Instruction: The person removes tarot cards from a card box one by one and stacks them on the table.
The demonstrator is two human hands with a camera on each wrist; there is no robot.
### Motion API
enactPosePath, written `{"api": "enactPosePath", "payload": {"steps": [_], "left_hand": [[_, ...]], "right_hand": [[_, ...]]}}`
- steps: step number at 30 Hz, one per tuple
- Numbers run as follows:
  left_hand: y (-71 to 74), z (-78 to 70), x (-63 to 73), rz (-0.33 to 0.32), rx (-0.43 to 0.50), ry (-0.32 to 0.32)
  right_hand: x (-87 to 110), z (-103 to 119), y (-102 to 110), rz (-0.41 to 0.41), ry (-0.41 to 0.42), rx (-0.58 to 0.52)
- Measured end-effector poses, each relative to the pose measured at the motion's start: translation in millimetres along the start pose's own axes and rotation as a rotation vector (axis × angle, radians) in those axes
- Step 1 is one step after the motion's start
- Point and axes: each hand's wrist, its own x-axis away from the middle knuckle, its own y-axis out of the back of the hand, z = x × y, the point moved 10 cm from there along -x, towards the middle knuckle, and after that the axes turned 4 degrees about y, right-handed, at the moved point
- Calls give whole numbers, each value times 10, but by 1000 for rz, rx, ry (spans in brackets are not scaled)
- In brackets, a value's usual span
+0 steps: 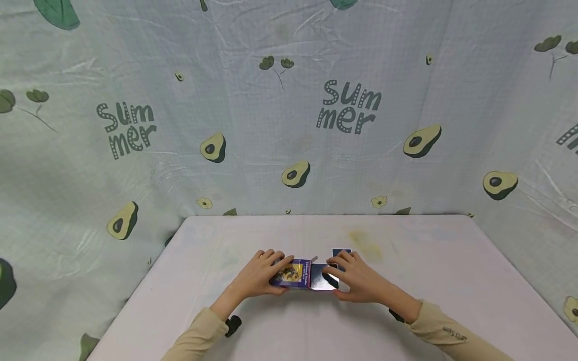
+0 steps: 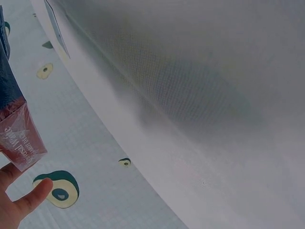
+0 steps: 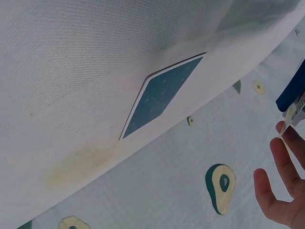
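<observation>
A purple box (image 1: 292,275) is held in front of the person, over the middle of the bench (image 1: 307,331). The left hand (image 1: 263,273) is closed around the box's left end, fingers over the upper edge and thumb along the lower. The right hand (image 1: 356,278) is partly closed, gripping the far end of a glossy blue piece (image 1: 317,277) that adjoins the box's right edge. Whether the box touches the bench cannot be told. A blue card (image 3: 164,98) with a white border lies flat just beyond the right hand, apart from the bench's far edge. Broad bench surface extends left, right and nearer the person; a printed cloth (image 1: 253,125) rises behind the far edge.
</observation>
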Motion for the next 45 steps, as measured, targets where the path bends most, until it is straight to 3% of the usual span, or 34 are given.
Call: {"api": "enactPosePath", "payload": {"steps": [17,35,45], "left_hand": [[-1,16,18,-22,26,0],[-10,16,-17,-9,16,11],[-18,43,-24,18,25,33]], "right_hand": [[84,-64,44,-40,41,-27],[36,-118,14,42,21,46],[32,-195,20,88,-45,-10]]}}
